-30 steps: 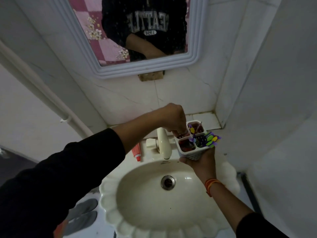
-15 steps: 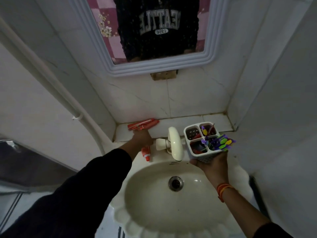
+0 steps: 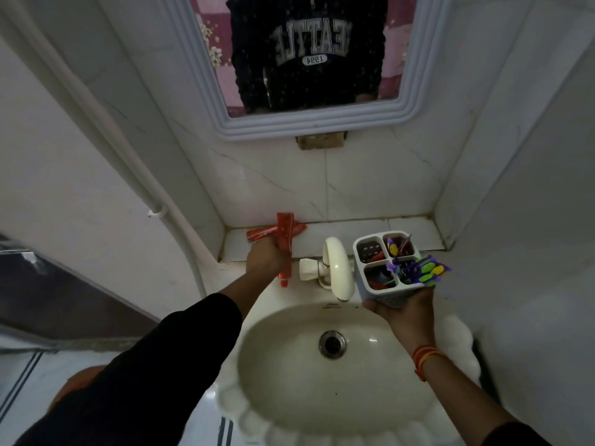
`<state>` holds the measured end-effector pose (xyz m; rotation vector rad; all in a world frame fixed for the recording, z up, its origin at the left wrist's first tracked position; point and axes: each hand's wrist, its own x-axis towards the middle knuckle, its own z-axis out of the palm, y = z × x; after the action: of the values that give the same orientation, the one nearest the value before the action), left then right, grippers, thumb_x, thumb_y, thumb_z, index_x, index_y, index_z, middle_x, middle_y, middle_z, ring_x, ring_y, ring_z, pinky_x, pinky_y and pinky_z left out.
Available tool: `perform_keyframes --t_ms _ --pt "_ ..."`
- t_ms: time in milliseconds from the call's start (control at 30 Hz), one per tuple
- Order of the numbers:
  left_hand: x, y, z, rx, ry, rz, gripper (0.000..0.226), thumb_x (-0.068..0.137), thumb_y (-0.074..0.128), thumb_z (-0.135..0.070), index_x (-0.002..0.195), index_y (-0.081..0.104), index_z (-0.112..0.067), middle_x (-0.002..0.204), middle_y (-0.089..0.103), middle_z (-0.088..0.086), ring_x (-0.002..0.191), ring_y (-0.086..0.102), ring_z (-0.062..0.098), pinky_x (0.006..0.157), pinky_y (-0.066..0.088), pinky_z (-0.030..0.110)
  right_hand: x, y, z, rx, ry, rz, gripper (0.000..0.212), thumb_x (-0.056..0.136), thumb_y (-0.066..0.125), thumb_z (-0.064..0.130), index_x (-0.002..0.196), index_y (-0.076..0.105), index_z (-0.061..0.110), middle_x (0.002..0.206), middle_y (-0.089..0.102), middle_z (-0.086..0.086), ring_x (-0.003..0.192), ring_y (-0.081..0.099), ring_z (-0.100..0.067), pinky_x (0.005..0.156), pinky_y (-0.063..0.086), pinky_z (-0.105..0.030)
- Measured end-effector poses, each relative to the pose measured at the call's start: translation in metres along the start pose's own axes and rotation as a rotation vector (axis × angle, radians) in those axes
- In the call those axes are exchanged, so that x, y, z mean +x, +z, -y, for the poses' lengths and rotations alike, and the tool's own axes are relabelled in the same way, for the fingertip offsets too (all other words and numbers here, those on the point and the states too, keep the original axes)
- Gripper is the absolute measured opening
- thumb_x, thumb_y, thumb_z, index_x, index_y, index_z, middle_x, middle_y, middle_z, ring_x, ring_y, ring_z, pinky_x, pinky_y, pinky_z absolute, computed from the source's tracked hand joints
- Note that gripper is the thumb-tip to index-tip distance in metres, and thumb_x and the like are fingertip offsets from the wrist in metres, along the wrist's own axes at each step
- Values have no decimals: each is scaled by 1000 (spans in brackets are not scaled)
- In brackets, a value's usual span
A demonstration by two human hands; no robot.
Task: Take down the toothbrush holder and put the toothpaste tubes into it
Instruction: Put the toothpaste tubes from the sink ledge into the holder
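The left hand (image 3: 267, 259) is stretched forward, palm down, fingers closed around a red toothpaste tube (image 3: 285, 249) that stands nearly upright, cap end down. Just beyond its knuckles a second red tube (image 3: 260, 235) lies flat on the tiled ledge (image 3: 354, 230). The right hand (image 3: 399, 309) cups the white toothbrush holder (image 3: 388, 294) from beneath (four compartments, bright brushes leaning out of one), level with the cream tap (image 3: 336, 268) between both hands, above the basin (image 3: 289, 381).

The left hand (image 3: 265, 259), which a moment ago only reached the ledge, has now closed on a red tube (image 3: 285, 244) and tipped it upright, crossing the other tube (image 3: 257, 235).
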<state>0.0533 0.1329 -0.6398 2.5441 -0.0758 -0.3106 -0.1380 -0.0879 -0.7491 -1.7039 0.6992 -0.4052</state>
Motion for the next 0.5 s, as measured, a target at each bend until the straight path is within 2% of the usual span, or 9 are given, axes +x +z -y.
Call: perform_keyframes --t_ms 100,167,200,267,367,433,500 --pt "-16 -23 -23 -316 157 -69 28 87 71 -38 108 73 -20 99 78 -2 81 74 14 77 63 36 -3 1 4 10 -16 -11 138 37 99 70 152 43 18 146 65 -1 138 61 -21 112 55 -47" --pt "-28 -39 -45 -410 268 -134 24 87 75 -24 110 72 -14 97 74 -6 80 71 6 74 62 22 -4 2 4 22 -18 -10 139 35 98 72 151 45 17 144 66 -1 137 62 -20 111 56 -47" --pt "-36 -46 -58 -443 299 -135 26 87 75 -18 112 71 -12 96 72 -8 78 69 0 70 59 12 -4 2 5 20 -17 -11 139 34 97 74 150 46 16 143 67 -1 136 63 -19 111 56 -46" --pt "-52 -56 -83 -475 373 -88 28 85 76 -12 112 72 -9 95 70 -11 77 66 -7 68 55 5 -4 1 5 19 -18 -7 138 33 98 73 147 49 14 141 68 -2 134 64 -19 111 56 -43" --pt "-71 -58 -113 -417 512 64 20 84 77 -11 104 73 -11 92 73 -10 79 71 -2 77 59 14 -4 2 9 9 -9 -6 134 34 101 59 147 47 12 140 67 -4 133 64 -21 110 56 -37" --pt "-78 -54 -129 -270 561 169 11 84 77 -15 94 74 -11 85 75 -5 73 72 4 76 62 22 -3 3 8 -14 -5 -12 128 38 104 46 146 46 10 138 67 -4 130 64 -20 103 55 -21" --pt "-79 -45 -141 -31 606 239 15 84 77 -20 85 75 -5 80 75 7 69 70 16 71 60 31 -1 3 7 -32 0 -16 119 43 109 25 144 47 5 132 67 -5 125 64 -19 89 48 0"
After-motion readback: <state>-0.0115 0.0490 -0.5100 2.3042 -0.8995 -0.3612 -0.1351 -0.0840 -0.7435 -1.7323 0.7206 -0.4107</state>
